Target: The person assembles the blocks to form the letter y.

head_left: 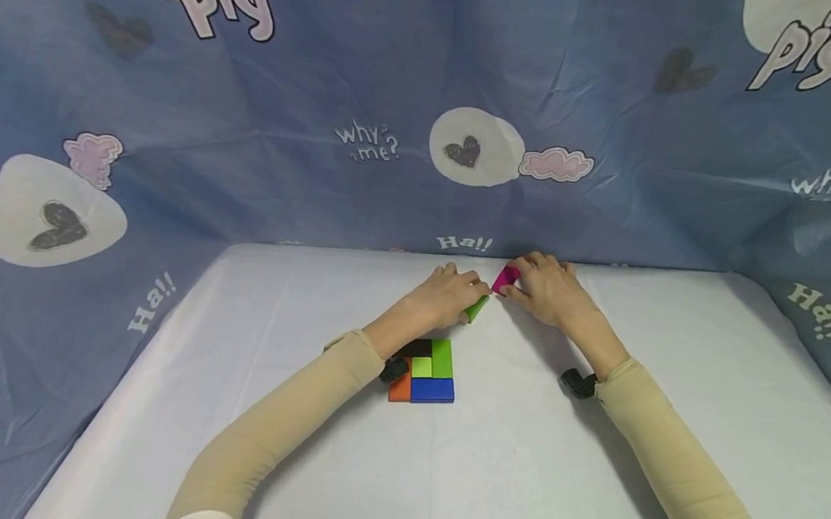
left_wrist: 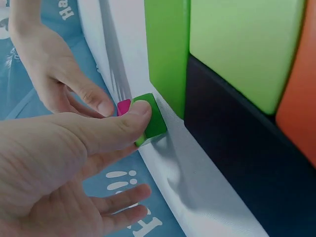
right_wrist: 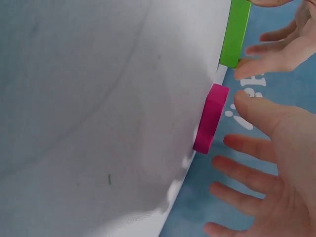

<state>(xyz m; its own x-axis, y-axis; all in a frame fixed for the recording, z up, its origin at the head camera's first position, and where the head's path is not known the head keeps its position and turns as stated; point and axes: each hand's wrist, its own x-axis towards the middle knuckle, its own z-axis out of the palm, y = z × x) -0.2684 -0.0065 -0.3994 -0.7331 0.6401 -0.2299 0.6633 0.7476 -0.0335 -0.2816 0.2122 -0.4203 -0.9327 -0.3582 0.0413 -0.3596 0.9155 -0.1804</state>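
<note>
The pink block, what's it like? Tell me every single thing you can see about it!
The pink block is bright magenta, smooth and longer than it's wide, with flat sides. It could be painted wood or plastic; I can't tell. It lies slanted near the far edge of the white table. The right hand is right by it, but a gap shows between block and fingers. It's also apart from the nearby green block.

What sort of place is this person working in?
Possibly a small tabletop recording setup, though the wider room is hidden. Blue printed cloth walls off the white tabletop at the back and both sides, and a small black device sits at each wrist.
</note>
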